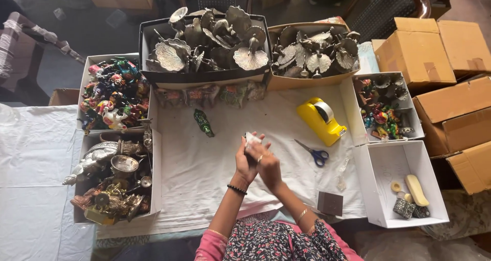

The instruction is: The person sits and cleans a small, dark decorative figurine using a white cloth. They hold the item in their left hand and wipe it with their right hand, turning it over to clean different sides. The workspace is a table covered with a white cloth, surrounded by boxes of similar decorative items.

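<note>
Both hands, left hand (pixel 244 164) and right hand (pixel 268 165), are pinching a small white wrapped object (pixel 251 138); it is risking slipping onto the white-clothed table (pixel 204 174).

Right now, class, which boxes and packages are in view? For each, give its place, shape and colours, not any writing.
Black box: top centre, rectangular, full of silver peacock figures.
Tan box: beside it, right, more silver figures.
White box: left, colourful figurines.
White box: lower left, metal ornaments.
White box: right, small painted pieces.
White box: lower right, nearly bare.
Brown cartons: far right, closed, stacked.
Dark small box: near the right hand.
</note>
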